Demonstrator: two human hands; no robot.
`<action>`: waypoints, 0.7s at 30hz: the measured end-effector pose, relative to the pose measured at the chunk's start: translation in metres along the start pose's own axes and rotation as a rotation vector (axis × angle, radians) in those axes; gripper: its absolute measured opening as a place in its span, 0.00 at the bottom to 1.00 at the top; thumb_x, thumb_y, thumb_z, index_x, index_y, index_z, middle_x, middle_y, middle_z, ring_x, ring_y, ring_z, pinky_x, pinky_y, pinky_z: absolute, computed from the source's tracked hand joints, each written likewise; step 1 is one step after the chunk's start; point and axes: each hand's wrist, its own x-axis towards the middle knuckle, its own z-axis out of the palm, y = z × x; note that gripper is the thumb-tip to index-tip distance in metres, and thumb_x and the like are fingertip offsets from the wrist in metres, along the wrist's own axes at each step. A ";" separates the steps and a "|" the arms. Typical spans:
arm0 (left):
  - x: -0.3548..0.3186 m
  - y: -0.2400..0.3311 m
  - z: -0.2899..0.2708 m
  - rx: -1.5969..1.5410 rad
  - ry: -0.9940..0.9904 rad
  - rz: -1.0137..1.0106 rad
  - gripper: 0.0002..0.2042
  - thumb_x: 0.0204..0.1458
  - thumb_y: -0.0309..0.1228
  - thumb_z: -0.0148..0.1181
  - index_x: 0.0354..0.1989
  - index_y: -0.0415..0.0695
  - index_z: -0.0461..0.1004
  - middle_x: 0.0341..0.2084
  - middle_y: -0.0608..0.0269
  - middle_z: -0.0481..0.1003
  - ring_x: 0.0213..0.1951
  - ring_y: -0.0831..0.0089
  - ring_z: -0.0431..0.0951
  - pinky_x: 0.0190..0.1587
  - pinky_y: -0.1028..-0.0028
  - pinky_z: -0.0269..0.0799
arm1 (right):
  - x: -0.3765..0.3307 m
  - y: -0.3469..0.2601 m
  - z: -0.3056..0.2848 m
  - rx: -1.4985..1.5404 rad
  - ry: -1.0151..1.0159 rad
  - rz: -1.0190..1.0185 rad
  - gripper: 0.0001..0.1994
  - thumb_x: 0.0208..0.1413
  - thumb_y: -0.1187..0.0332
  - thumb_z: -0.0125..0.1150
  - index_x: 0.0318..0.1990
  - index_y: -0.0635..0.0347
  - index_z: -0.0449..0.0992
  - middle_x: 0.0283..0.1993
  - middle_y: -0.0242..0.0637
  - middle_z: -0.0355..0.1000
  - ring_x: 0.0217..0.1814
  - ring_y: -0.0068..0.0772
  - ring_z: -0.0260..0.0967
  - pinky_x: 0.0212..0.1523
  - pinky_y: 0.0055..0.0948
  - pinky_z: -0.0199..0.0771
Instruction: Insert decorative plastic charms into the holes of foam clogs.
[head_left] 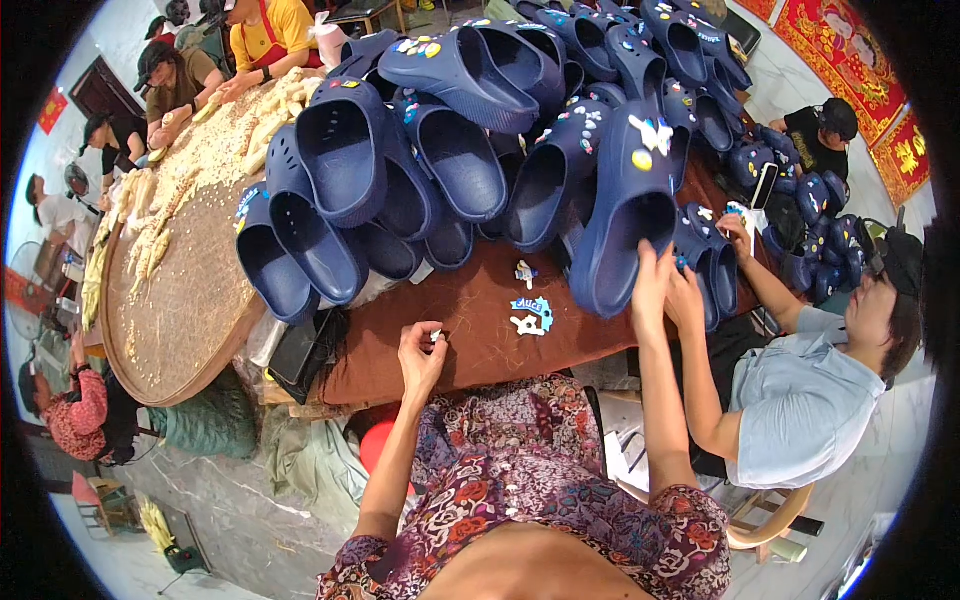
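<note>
My right hand (652,288) grips the heel end of a navy foam clog (618,225), its thumb and fingers at the rim. The clog tilts up against the pile, and a white charm (651,133) and a yellow charm (641,160) sit on its toe. Over the brown cloth's near edge, my left hand (421,358) pinches a small white charm (436,336). Between my hands lie loose charms: a small white and blue figure (525,273), a blue lettered piece (541,308) and a white star-like one (527,325).
A heap of navy clogs (460,165) covers the far side of the brown cloth (440,300). At left stands a round woven tray (185,330) with corn kernels and cobs. A co-worker in a light blue shirt (810,400) handles clogs at right, close to my right arm. Others sit beyond.
</note>
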 end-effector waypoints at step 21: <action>-0.009 0.033 -0.012 0.034 0.057 -0.056 0.08 0.57 0.24 0.59 0.43 0.41 0.79 0.39 0.56 0.77 0.39 0.68 0.81 0.42 0.70 0.77 | 0.231 -0.025 0.113 0.015 -0.118 0.151 0.25 0.65 0.53 0.53 0.58 0.67 0.73 0.45 0.42 0.74 0.50 0.37 0.71 0.54 0.34 0.69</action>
